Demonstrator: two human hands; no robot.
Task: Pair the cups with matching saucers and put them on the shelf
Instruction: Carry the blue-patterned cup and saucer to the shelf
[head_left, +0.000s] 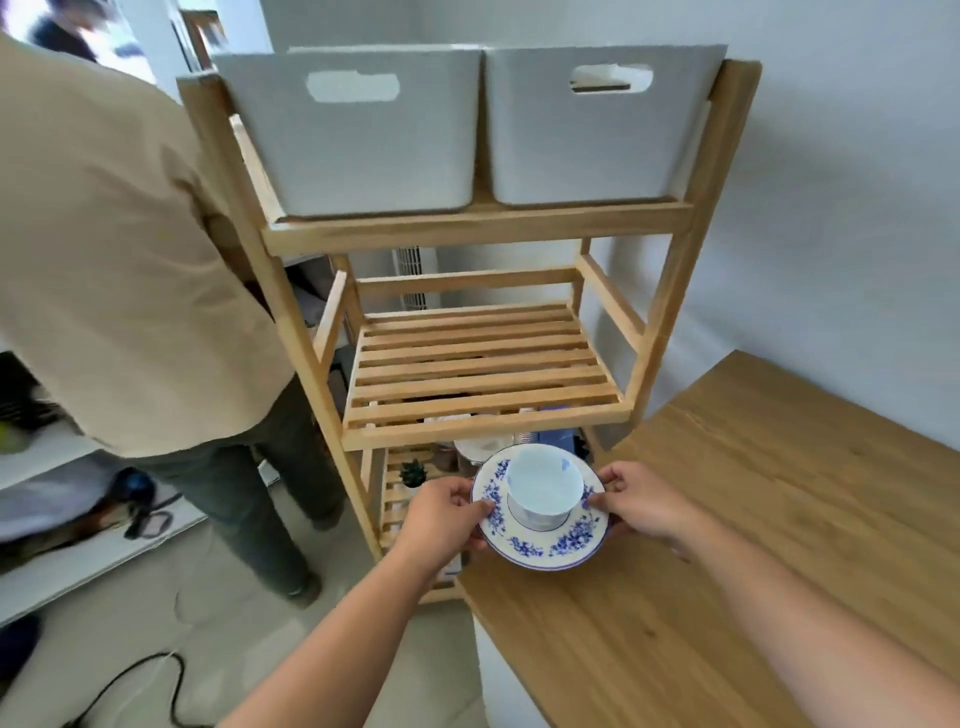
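Note:
A white cup (544, 487) with blue trim stands upright on a white saucer (540, 545) with blue flowers. My left hand (441, 514) grips the saucer's left rim and my right hand (641, 501) grips its right rim. The pair is held in the air in front of the wooden shelf unit (483, 415), below its slatted middle shelf (478, 364), which holds nothing. Under that shelf, more crockery (480, 449) shows on the bottom level, partly hidden.
Two white bins (358, 156) (587, 150) fill the top shelf. A wooden table (753, 519) lies to the right. Another person (130, 260) in a beige shirt stands close on the left. A small plant (414, 473) sits on the bottom shelf. A black cable (156, 670) crosses the floor.

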